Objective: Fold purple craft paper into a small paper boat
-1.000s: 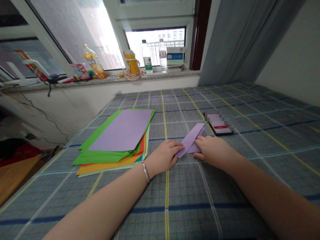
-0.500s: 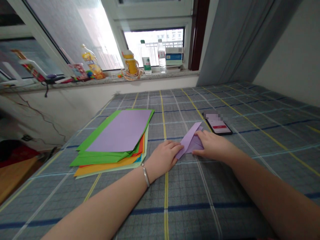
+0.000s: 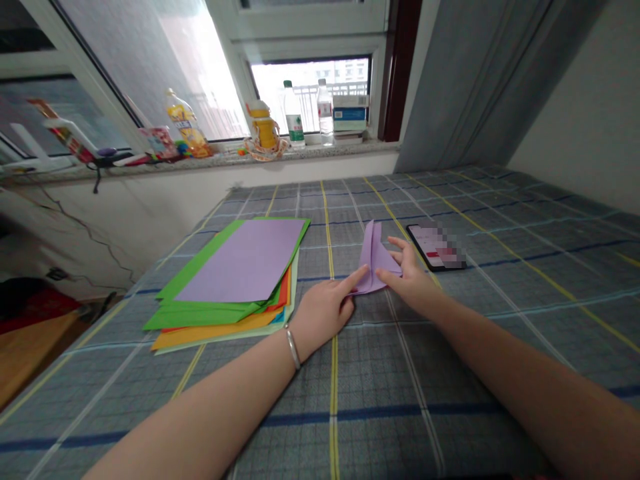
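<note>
A folded piece of purple paper [image 3: 373, 263] lies on the checked cloth, its narrow tip pointing away from me and a crease line running up its middle. My left hand [image 3: 327, 310] is at its lower left corner. The index finger is stretched onto the paper and the other fingers are curled under. From the right, my right hand [image 3: 413, 277] has its thumb on the paper and the right corner between thumb and fingers. The index finger of that hand is lifted off the sheet. What the right fingertips touch behind the corner is partly hidden.
A stack of coloured paper with a purple sheet [image 3: 245, 260] on top lies to the left. A phone [image 3: 435, 247] lies beyond my right hand. Bottles, including a green-capped one [image 3: 294, 117], stand on the windowsill [image 3: 330, 152] behind the cloth-covered surface [image 3: 370, 400].
The folded paper has turned anticlockwise, its tip now pointing straight away from me. My right hand has shifted left and its fingers have spread. My left index finger has straightened.
</note>
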The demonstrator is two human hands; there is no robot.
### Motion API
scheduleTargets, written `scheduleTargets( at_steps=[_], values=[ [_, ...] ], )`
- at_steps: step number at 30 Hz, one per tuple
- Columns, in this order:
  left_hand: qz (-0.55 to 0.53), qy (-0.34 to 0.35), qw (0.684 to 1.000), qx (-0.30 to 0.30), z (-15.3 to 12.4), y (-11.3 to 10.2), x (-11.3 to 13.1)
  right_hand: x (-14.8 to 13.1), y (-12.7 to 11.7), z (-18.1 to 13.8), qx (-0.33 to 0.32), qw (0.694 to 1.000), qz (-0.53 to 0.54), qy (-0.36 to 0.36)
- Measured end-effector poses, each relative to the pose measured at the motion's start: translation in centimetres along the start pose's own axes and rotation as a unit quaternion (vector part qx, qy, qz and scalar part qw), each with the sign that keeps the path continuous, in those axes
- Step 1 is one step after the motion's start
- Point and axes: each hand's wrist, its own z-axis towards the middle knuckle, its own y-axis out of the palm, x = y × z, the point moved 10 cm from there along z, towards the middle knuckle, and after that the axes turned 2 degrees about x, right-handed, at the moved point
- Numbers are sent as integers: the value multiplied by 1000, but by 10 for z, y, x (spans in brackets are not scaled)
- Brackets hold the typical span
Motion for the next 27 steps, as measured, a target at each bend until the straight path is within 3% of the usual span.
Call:
scheduleTargets(
  at_steps=[5, 9, 15, 18, 22, 27],
  values=[
    [43, 23, 999, -6, 0, -1, 6, 3, 1, -1, 3, 989, 125, 74],
    [0, -46, 999, -10, 1, -1, -8, 14, 12, -1, -27, 961, 234, 141],
    [-182, -156, 971, 9, 0, 2, -30, 23, 27, -4, -71, 986, 101, 108],
    [-254, -192, 947, 25, -2, 4, -34, 23, 30, -6, -78, 986, 101, 110],
    [-282, -155, 947, 14, 0, 7, -25, 20, 30, -7, -94, 977, 131, 136],
    [-232, -58, 971, 27, 3, 3, -12, 21, 37, -7, -128, 965, 172, 151]
  ],
)
